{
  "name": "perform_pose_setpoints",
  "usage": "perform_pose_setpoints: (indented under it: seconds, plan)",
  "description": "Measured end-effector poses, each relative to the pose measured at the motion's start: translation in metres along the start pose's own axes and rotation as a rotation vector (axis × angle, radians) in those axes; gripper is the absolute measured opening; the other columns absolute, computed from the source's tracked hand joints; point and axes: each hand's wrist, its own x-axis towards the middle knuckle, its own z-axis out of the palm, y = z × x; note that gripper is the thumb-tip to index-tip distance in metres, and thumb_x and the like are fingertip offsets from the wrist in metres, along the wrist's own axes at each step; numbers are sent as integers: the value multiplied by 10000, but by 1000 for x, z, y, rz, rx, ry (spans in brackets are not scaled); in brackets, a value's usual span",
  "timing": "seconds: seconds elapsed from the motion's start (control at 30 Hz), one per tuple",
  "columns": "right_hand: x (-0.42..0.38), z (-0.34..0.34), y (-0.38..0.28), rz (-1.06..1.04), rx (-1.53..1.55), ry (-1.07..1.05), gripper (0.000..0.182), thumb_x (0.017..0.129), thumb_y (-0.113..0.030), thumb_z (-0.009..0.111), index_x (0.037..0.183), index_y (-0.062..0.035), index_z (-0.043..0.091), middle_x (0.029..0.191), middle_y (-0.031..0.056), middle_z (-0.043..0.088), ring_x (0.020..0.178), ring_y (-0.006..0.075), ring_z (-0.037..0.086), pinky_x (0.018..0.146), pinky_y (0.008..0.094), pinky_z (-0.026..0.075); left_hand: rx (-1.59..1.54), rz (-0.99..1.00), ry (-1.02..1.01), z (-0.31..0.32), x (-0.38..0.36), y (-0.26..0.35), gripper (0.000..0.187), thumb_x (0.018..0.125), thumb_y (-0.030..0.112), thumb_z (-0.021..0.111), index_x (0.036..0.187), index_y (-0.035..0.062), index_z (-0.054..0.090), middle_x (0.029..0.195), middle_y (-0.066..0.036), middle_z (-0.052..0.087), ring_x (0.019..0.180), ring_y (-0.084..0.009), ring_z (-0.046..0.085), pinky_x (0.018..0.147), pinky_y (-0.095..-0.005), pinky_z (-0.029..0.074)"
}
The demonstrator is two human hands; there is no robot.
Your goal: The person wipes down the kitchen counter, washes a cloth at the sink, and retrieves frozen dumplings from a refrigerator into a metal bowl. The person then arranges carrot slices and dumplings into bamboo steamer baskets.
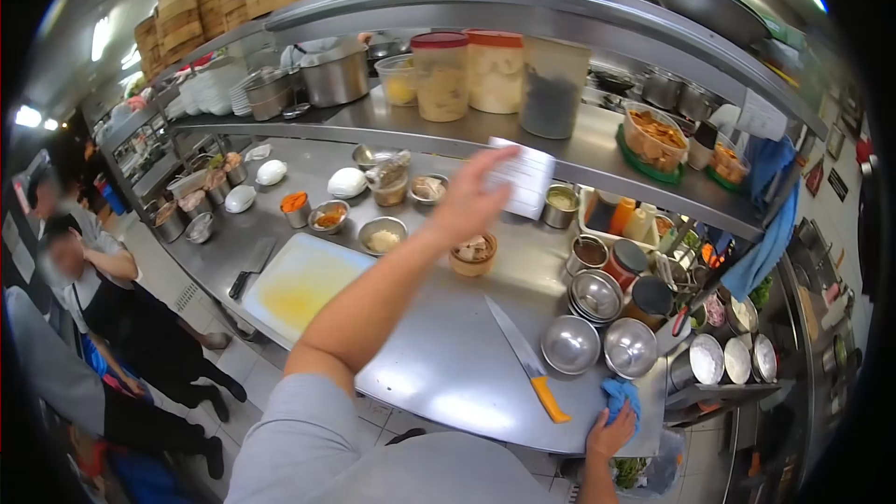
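Observation:
My left hand [476, 191] reaches up across the counter to the shelf's front edge, fingers stretched out over a white paper slip [530, 182] with faint lines on it. Under that arm stand a small bamboo steamer [473, 255] with pale pieces of food and a metal bowl [383, 236] of chopped pale food. At the counter's near right corner, my right hand [610, 433] is closed on a crumpled blue cloth [620, 397]. Left of the cloth lies a knife [525, 355] with a yellow handle, its blade pointing away from me.
A cutting board [308, 285] with a yellow stain lies left, a cleaver [252, 269] beside it. Metal bowls [571, 344] stand right of the knife. Lidded tubs [441, 79] line the shelf [439, 135] above. Other people [121, 308] stand on the floor at left.

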Motion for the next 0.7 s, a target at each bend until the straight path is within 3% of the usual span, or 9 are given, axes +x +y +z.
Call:
perform_pose_setpoints:
  seconds: [0.07, 0.1, 0.13, 0.23, 0.33, 0.4, 0.53, 0.6, 0.7]
  plan:
    - [0, -1, -2, -24, 0, -3, 720, 1028, -404, 631, 1642, -109, 399, 1594, 273, 465, 1500, 457, 392, 1257, 604, 247, -7, -574, 111, -89, 6, -6, 555, 931, 18, 708, 1477, 75, 628, 1306, -94, 721, 1067, -171, 700, 913, -314, 576]
    - [1, 0, -2, -12, -15, -7, 718, 1031, -405, 627, 1644, -109, 396, 1596, 278, 461, 1496, 462, 393, 1256, 603, 249, -46, -389, 357, -127, 10, -46, 553, 909, -10, 723, 1452, 58, 641, 1244, -83, 736, 976, -148, 704, 832, -293, 580]
    - [1, 1, -3, 2, -34, -12, 717, 1035, -406, 623, 1646, -109, 393, 1597, 283, 456, 1492, 467, 394, 1256, 603, 251, -49, -493, 490, -178, 21, -62, 551, 879, -5, 757, 1418, 44, 653, 1233, -111, 731, 977, -173, 708, 820, -306, 583]
    - [2, 1, -5, -35, -57, 0, 715, 1045, -406, 611, 1653, -108, 382, 1597, 290, 452, 1487, 478, 393, 1251, 603, 254, 243, -393, 767, -301, 71, -105, 539, 836, 71, 802, 1353, -9, 673, 1241, -162, 719, 1024, -236, 709, 870, -363, 581]
    - [2, 6, -7, -63, -113, 26, 728, 1047, -420, 610, 1655, -97, 374, 1576, 299, 471, 1474, 495, 407, 1233, 608, 280, 648, -325, 672, -388, 133, -139, 560, 824, 134, 828, 1335, -49, 689, 1257, -213, 748, 1159, -318, 718, 1021, -408, 537]
    - [3, 15, -3, -69, -148, 37, 736, 1048, -433, 608, 1656, -93, 371, 1566, 303, 481, 1470, 502, 413, 1224, 609, 293, 644, -381, 594, -419, 161, -154, 599, 820, 166, 855, 1358, -40, 689, 1327, -223, 733, 1215, -334, 706, 1043, -414, 525]
    - [-11, 22, -1, -30, -173, -24, 755, 1050, -469, 598, 1652, -72, 374, 1537, 315, 505, 1434, 521, 452, 1188, 624, 336, 707, -572, 471, -463, 186, -206, 594, 857, 229, 858, 1359, -44, 698, 1276, -191, 752, 1123, -274, 709, 977, -391, 537]
    - [-14, 29, 9, -61, -126, -10, 731, 1058, -465, 584, 1633, -52, 403, 1519, 315, 524, 1397, 530, 480, 1172, 624, 351, 900, -900, 223, -493, 193, -242, 553, 857, 270, 857, 1312, -19, 739, 1211, -194, 770, 1042, -279, 729, 929, -400, 551]
    - [-24, 34, 4, -39, -245, 45, 698, 1059, -433, 590, 1609, -32, 432, 1489, 315, 550, 1350, 539, 514, 1153, 617, 380, 815, -844, 86, -489, 170, -224, 498, 838, 232, 838, 1279, 11, 768, 1136, -192, 781, 968, -287, 738, 875, -407, 561]
